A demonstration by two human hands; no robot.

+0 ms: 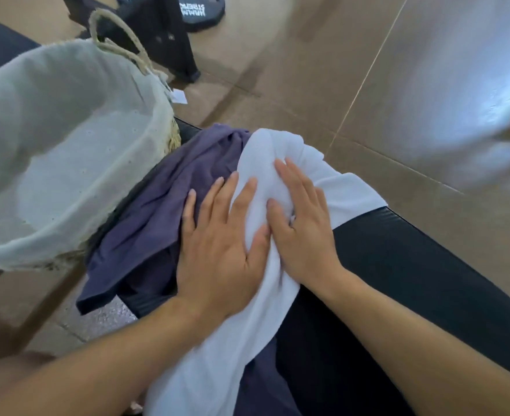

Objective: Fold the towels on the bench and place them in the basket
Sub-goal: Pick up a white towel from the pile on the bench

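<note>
A crumpled white towel (265,157) lies across the black padded bench (413,265) and trails toward me. Beside it on the left sits a bunched purple towel (169,199), partly hanging off the bench edge. My left hand (220,238) lies flat with straight fingers across both towels where they meet. My right hand (302,217) rests on the white towel next to it, its fingers slightly bent into the cloth. The woven basket (157,115) with a pale fabric liner and rope handle stands at the left, holding nothing I can see.
Brown tiled floor (368,70) spreads beyond the bench. Black equipment (169,34) stands behind the basket at the top. A blurred pale shape (488,115) fills the right edge.
</note>
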